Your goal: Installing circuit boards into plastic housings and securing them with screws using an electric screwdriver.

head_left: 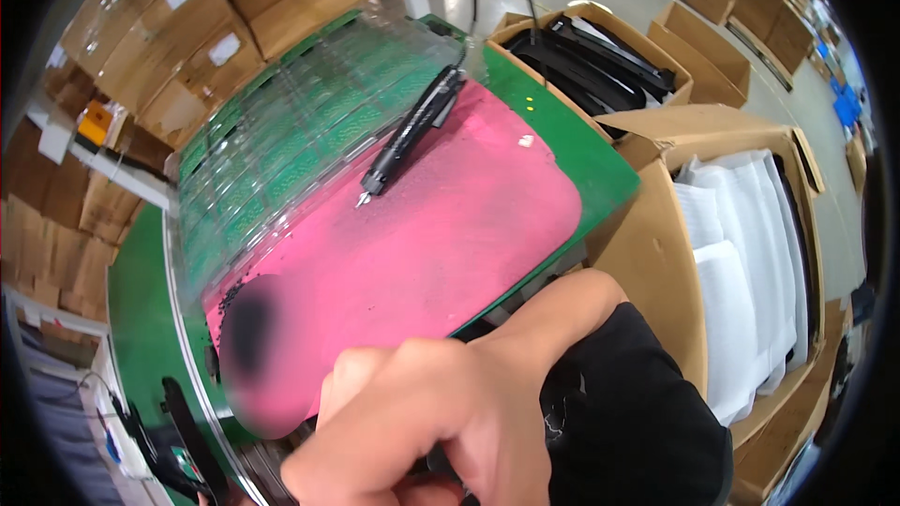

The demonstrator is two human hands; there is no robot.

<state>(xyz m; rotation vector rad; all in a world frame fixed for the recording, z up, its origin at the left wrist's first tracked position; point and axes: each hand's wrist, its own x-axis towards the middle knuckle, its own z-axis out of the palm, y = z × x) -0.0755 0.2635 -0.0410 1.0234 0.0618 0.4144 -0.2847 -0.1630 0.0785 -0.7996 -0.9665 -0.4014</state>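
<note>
Your R hand (412,417) curled, mat's (459,244) near side; can't tell grip.
L hand (236,499) near left, by blk strip (194,440); grip unclear.

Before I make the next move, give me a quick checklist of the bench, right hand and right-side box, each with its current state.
1. Black pen-shaped power screwdriver apart from the bare right hand: ok.
2. Right hand contents known: cannot tell, inside of the grip is hidden.
3. Flat pink mat fully visible: not ok, the hand hides part.
4. Clear plastic divided tray on the mat's far side: ok.
5. Brown cardboard box open: ok, white foam-like sheets show inside.
</note>
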